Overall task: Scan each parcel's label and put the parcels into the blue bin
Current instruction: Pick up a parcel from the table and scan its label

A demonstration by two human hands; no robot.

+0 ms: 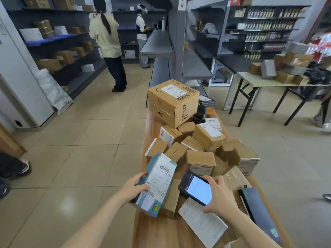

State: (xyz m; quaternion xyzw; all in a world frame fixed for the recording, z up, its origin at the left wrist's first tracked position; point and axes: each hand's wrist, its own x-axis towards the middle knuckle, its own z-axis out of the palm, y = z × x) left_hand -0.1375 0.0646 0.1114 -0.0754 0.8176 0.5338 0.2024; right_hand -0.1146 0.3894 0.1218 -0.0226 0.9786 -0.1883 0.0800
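Left hand (134,185) grips the blue-and-white carton parcel (156,185) by its left edge, tilted, paper barcode label facing up, over the near-left end of the wooden table (161,231). Right hand (221,196) clasps a black handheld scanner (196,187), screen lit, just right of the parcel. Brown taped cardboard boxes (200,145) are heaped just beyond.
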